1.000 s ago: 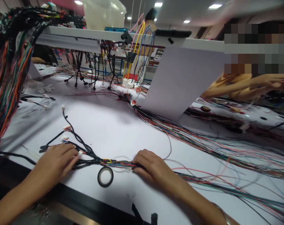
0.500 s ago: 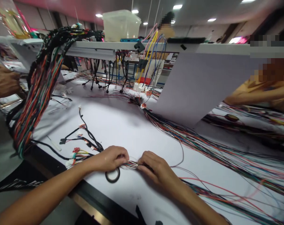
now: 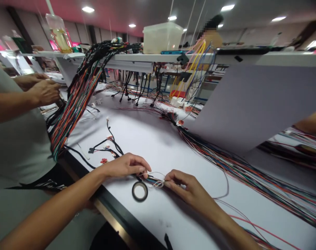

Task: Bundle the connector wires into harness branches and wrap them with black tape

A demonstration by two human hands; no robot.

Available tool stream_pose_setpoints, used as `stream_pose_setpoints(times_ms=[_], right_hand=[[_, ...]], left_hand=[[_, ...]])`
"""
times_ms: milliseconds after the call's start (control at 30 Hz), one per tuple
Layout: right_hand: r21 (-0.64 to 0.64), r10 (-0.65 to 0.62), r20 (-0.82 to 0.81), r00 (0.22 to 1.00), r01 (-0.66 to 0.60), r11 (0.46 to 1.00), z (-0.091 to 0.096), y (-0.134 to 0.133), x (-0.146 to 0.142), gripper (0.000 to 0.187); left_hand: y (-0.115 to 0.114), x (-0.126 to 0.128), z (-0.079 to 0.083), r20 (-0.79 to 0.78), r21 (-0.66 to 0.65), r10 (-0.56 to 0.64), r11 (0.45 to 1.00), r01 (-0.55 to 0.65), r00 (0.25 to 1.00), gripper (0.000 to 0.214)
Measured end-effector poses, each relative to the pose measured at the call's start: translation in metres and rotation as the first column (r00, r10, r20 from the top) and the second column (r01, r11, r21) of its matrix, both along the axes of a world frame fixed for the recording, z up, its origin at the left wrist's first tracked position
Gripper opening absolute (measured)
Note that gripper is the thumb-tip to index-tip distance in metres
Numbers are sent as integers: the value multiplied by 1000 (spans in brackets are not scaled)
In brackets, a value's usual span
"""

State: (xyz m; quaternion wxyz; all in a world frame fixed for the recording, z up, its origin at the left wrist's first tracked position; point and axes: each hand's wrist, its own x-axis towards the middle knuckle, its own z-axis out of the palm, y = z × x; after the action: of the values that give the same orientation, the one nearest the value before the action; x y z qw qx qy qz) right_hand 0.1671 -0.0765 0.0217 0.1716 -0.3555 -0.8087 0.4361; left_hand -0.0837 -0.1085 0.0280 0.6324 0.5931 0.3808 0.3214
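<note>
A thin bundle of wires [image 3: 154, 179] stretches between my two hands just above the white tabletop, with a few pale wires looping loose from it. My left hand [image 3: 125, 165] pinches the bundle's left part between thumb and fingers. On the other side, my right hand [image 3: 185, 184] is closed on the bundle, fingertips where the pale loops meet. A roll of black tape [image 3: 140, 200] lies flat below my left fingers. Branches with connectors, among them a black connector [image 3: 91, 150] and a red connector [image 3: 104, 160], spread out beyond my left wrist.
A thick wire harness [image 3: 77, 104] hangs from the shelf [image 3: 158, 58] at left, beside a co-worker's hands [image 3: 44, 92]. Long loose wires [image 3: 241, 177] run along the right of the table. A grey sheet [image 3: 257, 100] hangs at back right. The table's dark edge [image 3: 126, 217] is nearest me.
The view has swung left, bringing more of the co-worker at left into sight. My fingers have shifted on the bundle, and the pale loops between my hands stand out wider.
</note>
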Motion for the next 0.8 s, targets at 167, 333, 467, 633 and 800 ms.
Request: stream_pose_setpoints(times_ms=[167,333,467,633,800], right_hand=[[-28,3,3,1000,-3,1000,7,-3,-5,27],[-29,-42,-56,998,40,999,14,2,-5,27],[-48,-129,-96,987,125,991,11,9,-3,28],[-108,-210,-90,974,200,974,-3,16,2,32],[-86,-160,5,987,159,983,-8,18,4,35]], left_hand=[[-11,-3,1,10,51,46,998,-47,999,26],[-12,-3,-5,-243,287,171,953,-97,955,20],[-16,-10,-18,-433,619,368,785,-25,823,21],[-26,-17,-40,-476,686,387,725,59,790,32],[-22,-14,-53,-562,705,441,697,127,699,31]])
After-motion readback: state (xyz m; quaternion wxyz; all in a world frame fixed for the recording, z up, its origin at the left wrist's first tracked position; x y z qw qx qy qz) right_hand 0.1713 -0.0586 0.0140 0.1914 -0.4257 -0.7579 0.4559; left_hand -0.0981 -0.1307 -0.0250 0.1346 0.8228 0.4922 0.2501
